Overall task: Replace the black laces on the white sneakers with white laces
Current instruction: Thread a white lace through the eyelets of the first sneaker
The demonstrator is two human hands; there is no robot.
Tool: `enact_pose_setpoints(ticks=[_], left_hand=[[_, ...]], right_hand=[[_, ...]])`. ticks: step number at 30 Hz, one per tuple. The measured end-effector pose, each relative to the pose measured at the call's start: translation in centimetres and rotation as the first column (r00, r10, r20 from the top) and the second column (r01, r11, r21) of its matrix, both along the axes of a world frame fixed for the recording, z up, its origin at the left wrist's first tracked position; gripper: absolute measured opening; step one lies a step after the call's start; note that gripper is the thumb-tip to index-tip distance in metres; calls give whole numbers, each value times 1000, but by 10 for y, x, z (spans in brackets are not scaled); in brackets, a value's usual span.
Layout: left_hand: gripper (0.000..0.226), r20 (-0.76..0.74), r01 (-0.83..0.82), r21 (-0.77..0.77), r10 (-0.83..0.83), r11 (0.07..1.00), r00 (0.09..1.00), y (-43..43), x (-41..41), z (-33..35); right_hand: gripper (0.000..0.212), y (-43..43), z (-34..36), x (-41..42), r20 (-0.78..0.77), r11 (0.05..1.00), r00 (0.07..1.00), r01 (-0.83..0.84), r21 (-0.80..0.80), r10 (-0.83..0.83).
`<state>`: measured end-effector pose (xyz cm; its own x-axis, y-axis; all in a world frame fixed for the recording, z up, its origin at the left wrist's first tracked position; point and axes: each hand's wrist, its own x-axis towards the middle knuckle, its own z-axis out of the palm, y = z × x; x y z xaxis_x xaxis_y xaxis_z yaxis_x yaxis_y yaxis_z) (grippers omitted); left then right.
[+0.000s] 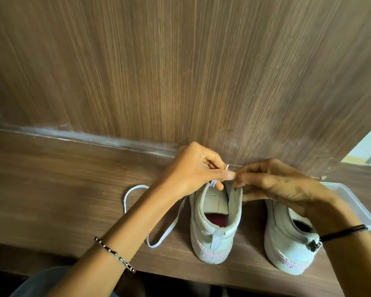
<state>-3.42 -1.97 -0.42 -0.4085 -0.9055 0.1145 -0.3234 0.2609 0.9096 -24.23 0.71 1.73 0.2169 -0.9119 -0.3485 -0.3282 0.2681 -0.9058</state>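
Step in hand: threading the white lace (153, 246) into the sneaker (214, 230). Left hand (193, 168) pinches the lace end at the sneaker's 12 o'clock. Right hand (272, 183) pinches the eyelet flap there. Slack trails over the counter (62, 189) toward 9 o'clock. Likely next: steer the tip through an eyelet and draw the slack.

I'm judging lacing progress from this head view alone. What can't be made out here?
- Head view: the centre sneaker eyelets, hidden behind the left hand and right hand.
- Head view: where the white lace enters the shoe, covered by the left hand's grip.
- Head view: the right sneaker front and any laces, hidden under the right forearm.
- Head view: the clear tray contents, blocked by that forearm.
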Motion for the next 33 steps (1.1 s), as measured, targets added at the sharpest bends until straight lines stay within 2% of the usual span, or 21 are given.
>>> enact_pose_setpoints(ticks=[3,6,12,15,18,22,28,33], left_hand=[[8,136,-17,-56,24,998,990,6,-1,3],[14,283,-3,-126,39,992,958,11,-4,3],[12,346,-40,-219,116,975,931,14,-9,6],[10,428,0,-259,115,966,896,19,-12,6],[23,535,31,-343,169,939,828,24,-16,7],[41,539,21,-310,158,950,828,28,-17,10],[40,561,51,-344,161,938,812,28,-20,9],[40,525,60,-280,100,958,845,24,-18,2]], right_hand=[[16,0,0,0,-8,1000,1000,-6,10,6],[17,0,1,0,0,1000,1000,0,16,0],[18,0,1,-1,-3,1000,1000,0,13,0],[18,-1,0,-2,-4,1000,1000,-3,16,3],[17,-2,0,-3,12,1000,1000,9,22,-9],[23,-2,2,-4,37,999,999,19,37,-20],[23,-1,3,-5,25,999,1000,7,35,-8],[21,-3,2,-5,23,999,1000,9,35,-10]])
